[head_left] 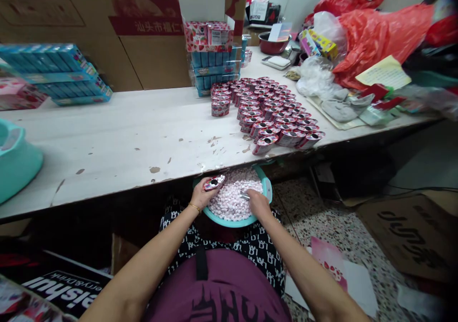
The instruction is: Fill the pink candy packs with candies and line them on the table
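A teal basin full of small pink and white candies rests on my lap under the table's edge. My left hand is closed on a small red and pink candy container, held over the basin's left side. My right hand is closed round a small metal scoop that is dug into the candies. Several matching filled containers stand in rows on the white worktable just above.
Blue boxes are stacked at the table's left and back centre. A teal tub sits at the far left edge. Red plastic bags and clutter crowd the right end. Cardboard boxes lie on the floor.
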